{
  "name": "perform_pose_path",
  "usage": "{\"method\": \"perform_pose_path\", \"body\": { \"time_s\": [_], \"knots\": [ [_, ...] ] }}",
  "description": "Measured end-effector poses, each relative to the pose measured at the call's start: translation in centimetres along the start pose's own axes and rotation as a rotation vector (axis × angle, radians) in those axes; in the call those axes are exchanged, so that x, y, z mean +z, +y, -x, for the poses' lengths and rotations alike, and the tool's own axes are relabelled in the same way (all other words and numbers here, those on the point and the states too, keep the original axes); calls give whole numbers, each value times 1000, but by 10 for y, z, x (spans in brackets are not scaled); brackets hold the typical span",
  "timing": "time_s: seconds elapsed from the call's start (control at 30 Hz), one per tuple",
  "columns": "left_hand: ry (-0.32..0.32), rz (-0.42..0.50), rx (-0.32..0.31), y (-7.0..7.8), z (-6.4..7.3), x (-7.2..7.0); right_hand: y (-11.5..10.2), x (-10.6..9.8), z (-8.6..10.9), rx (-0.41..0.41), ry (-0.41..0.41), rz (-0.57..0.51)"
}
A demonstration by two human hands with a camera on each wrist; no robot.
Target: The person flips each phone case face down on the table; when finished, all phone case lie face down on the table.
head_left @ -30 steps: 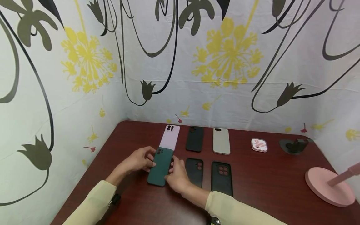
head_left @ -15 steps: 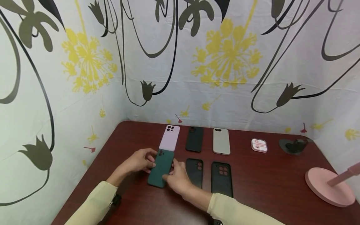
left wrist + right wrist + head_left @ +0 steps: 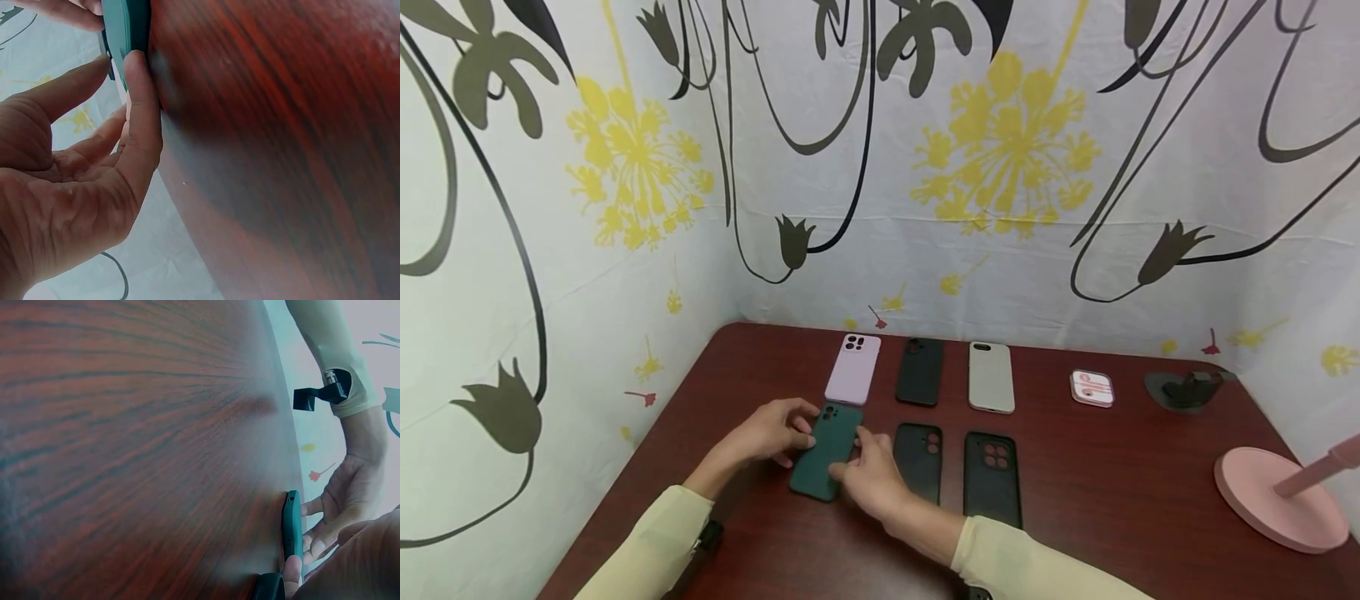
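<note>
A dark green phone case (image 3: 825, 452) lies back side up on the left part of the table, its camera cutouts at the far end. My left hand (image 3: 777, 431) holds its left edge, the thumb at the rim; in the left wrist view a fingertip (image 3: 135, 62) touches the side of the case. My right hand (image 3: 874, 479) grips the right edge with the thumb over the back. Just beyond the green case lies a lilac phone case (image 3: 853, 369). To the right of my right hand is a black phone case (image 3: 919, 458), partly covered by that hand.
Other phone cases lie in rows: a dark one (image 3: 919, 372), a pale grey one (image 3: 991, 377) and a black one (image 3: 992, 477). Farther right are a small earphone box (image 3: 1092, 388), a dark stand (image 3: 1183, 392) and a pink round base (image 3: 1277, 498). Patterned cloth (image 3: 880, 183) hangs behind the table.
The green phone case has slid slightly toward me in both hands. Its far end, which overlapped the lilac case, now lies just below that case's near edge.
</note>
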State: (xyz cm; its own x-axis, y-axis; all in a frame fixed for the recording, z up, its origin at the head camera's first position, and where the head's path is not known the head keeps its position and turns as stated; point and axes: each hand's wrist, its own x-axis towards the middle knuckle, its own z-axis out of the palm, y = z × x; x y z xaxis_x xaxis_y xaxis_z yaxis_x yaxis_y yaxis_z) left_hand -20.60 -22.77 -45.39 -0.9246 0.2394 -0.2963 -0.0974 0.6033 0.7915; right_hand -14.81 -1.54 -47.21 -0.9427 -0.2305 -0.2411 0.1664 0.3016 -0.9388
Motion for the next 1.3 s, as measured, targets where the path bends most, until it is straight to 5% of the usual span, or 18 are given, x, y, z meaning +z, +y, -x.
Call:
{"method": "perform_pose_path", "body": {
  "time_s": [0.3,0.5,0.7,0.87,1.07,1.3],
  "knots": [
    [44,-43,16,1,0,-2,-1,-10,-2,11,-41,-107],
    [53,-22,82,10,-2,2,3,-29,6,-2,-59,-146],
    [-67,133,188,27,-1,18,4,-46,15,-28,-35,-124],
    [-193,207,209,40,1,36,3,-64,24,-8,-3,-102],
    [-313,312,173,50,2,54,6,-89,34,64,30,-154],
    [-346,371,90,55,7,66,10,-104,45,139,39,-216]
  ]
}}
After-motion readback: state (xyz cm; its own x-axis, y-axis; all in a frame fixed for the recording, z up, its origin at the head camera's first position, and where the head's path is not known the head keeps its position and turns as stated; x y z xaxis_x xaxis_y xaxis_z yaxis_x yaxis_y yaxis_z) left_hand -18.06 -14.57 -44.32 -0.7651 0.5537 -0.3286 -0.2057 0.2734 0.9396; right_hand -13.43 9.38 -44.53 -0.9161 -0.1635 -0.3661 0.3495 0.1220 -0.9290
